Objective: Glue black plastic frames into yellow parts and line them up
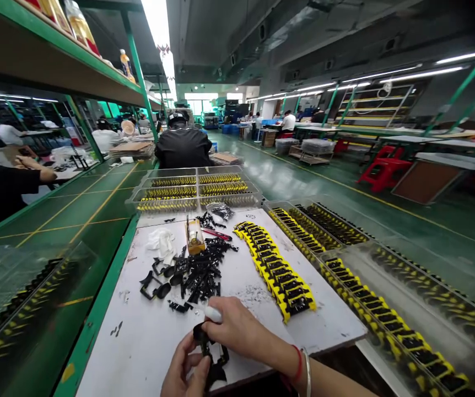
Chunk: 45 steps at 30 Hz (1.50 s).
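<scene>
A black plastic frame part (216, 375) with curved ends is held between my hands over the near edge of the white work board. My left hand (183, 370) grips its side with thumb and fingers. My right hand (237, 330) has its fingers closed at the part's upper end, and a white cover sits on one fingertip. Just beyond my hands lies a pile of small black pieces (202, 273). Similar black frame parts (155, 286) with rounded cups rest left of it. To the right, a row of yellow-and-black assemblies (276, 270) stands closely packed.
A small yellow box (195, 242), a red pen-like tool (217, 234) and crumpled white tissue (162, 245) lie behind the pile. Clear trays of yellow-and-black parts flank the board: a back tray (198, 207), right tray (324, 255) and left tray (61, 259). A person (182, 143) sits ahead.
</scene>
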### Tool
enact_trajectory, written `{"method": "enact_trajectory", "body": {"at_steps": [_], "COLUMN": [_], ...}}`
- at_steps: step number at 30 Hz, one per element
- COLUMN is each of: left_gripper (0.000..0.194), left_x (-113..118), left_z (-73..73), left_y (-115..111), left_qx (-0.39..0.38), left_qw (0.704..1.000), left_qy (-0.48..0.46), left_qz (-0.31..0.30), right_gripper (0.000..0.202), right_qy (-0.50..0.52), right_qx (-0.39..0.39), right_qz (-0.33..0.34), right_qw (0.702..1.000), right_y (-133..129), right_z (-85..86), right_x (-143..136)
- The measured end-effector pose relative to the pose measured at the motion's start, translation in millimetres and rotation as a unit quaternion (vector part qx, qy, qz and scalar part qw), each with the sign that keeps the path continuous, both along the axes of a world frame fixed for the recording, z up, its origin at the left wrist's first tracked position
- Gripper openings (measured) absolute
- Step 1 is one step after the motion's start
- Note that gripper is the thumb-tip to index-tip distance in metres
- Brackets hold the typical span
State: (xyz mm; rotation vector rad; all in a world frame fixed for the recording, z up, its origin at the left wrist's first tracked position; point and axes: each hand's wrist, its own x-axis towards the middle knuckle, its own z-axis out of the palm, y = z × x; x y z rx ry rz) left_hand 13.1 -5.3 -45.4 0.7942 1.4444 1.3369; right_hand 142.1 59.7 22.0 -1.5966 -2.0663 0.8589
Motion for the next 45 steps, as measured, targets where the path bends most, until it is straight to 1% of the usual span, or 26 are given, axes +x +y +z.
{"method": "enact_trajectory", "body": {"at_steps": [4,7,9,11,13,15,20,23,26,30,32,34,36,38,39,41,45], "left_gripper": [0.069,0.064,0.058,0.055,0.058,0.061,0.058,0.053,0.053,0.054,0.054,0.054,0.054,0.053,0.052,0.052,0.054], "left_x": [-5,-8,-7,-6,-5,-5,-3,-4,-6,-7,-7,-7,-6,-5,-5,-4,-3], "left_z": [3.4,9.2,13.1,15.9,17.0,16.6,13.8,11.2,6.9,5.6,9.7,15.5,20.1,21.0,20.0,16.2,9.7], "left_y": [0,-2,-3,-5,-6,-7,-6,-2,6,16,19,20,20,20,19,19,19], "left_qx": [0.013,0.005,0.003,-0.01,-0.032,-0.043,-0.004,-0.01,-0.025,-0.027,-0.032,-0.041,-0.048,-0.046,-0.041,-0.031,-0.025], "left_qw": [1.0,1.0,0.999,0.996,0.991,0.988,0.987,0.985,0.989,0.993,0.993,0.992,0.991,0.99,0.99,0.989,0.989], "left_qy": [-0.014,0.005,0.011,0.007,0.004,0.013,0.065,0.079,0.062,0.05,0.052,0.057,0.069,0.085,0.092,0.103,0.108], "left_qz": [0.004,-0.011,-0.038,-0.085,-0.128,-0.145,-0.147,-0.15,-0.128,-0.103,-0.1,-0.101,-0.104,-0.104,-0.104,-0.101,-0.098], "right_gripper": [0.008,0.01,0.01,0.008,0.006,0.005,0.007,0.011,0.021,0.037,0.042,0.041,0.036,0.029,0.026,0.02,0.015], "right_qy": [-0.014,-0.022,-0.027,-0.031,-0.03,-0.024,0.013,0.046,0.085,0.18,0.178,0.142,0.099,0.071,0.064,0.061,0.062], "right_qx": [-0.032,-0.045,-0.051,-0.058,-0.068,-0.082,-0.116,-0.113,-0.114,-0.117,-0.096,-0.043,0.05,0.153,0.19,0.23,0.266], "right_qz": [0.03,0.045,0.053,0.059,0.065,0.072,0.084,0.066,0.041,0.02,0.008,-0.017,-0.046,-0.062,-0.063,-0.054,-0.027], "right_qw": [0.999,0.998,0.997,0.996,0.995,0.994,0.99,0.99,0.989,0.977,0.979,0.989,0.993,0.984,0.978,0.97,0.962], "right_y": [10,16,19,22,25,28,33,32,27,15,7,0,-7,-13,-16,-20,-23], "right_z": [-4.5,-9.3,-12.9,-16.5,-19.8,-22.0,-19.3,-12.5,-4.4,4.7,6.7,6.6,4.7,2.2,0.8,-2.0,-7.7], "right_x": [-4,-6,-6,-7,-8,-8,-8,-5,3,21,30,35,37,35,33,28,19]}}
